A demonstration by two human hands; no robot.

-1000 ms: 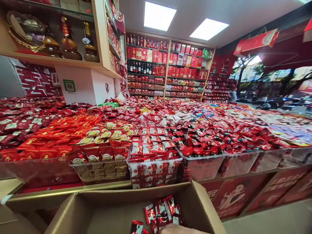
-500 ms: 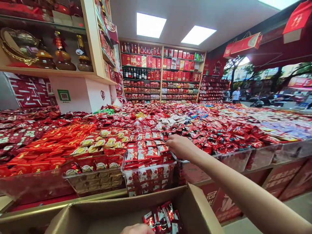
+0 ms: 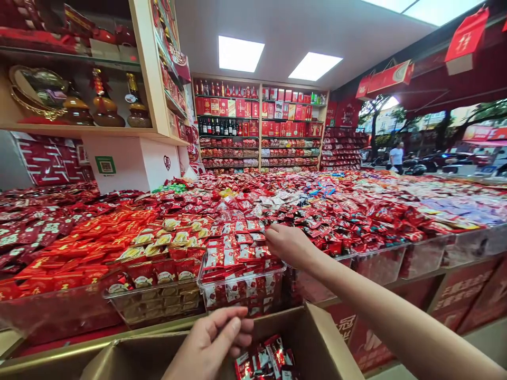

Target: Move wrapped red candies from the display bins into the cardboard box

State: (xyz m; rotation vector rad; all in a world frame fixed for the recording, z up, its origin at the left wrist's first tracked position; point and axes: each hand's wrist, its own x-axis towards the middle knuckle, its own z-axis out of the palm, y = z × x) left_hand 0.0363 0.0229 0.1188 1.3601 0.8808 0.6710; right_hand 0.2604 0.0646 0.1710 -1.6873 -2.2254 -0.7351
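My right hand (image 3: 288,244) reaches over a clear plastic bin (image 3: 241,279) of red-and-white wrapped packets (image 3: 232,253). Its fingers are pinched at the right edge of the top layer, on a small packet mostly hidden by the hand. Low in the middle, my left hand (image 3: 216,338) hovers above the near edge of an open cardboard box (image 3: 320,338). Its fingers are loosely curled and apart, with nothing visible in them. Inside the box, to the right of that hand, lies a loose heap of red, white and dark packets (image 3: 266,359).
Bins of yellow-and-red packets (image 3: 164,277) and orange-red packets (image 3: 67,282) adjoin on the left. More clear bins (image 3: 380,264) line the counter edge on the right. A shelf cabinet (image 3: 158,105) overhangs the left. A person (image 3: 396,157) is outside in the street.
My left hand has risen from the box's bottom edge into fuller view. My right hand stays at the same bin, slightly left and lower in the picture. The view has tilted up a little.
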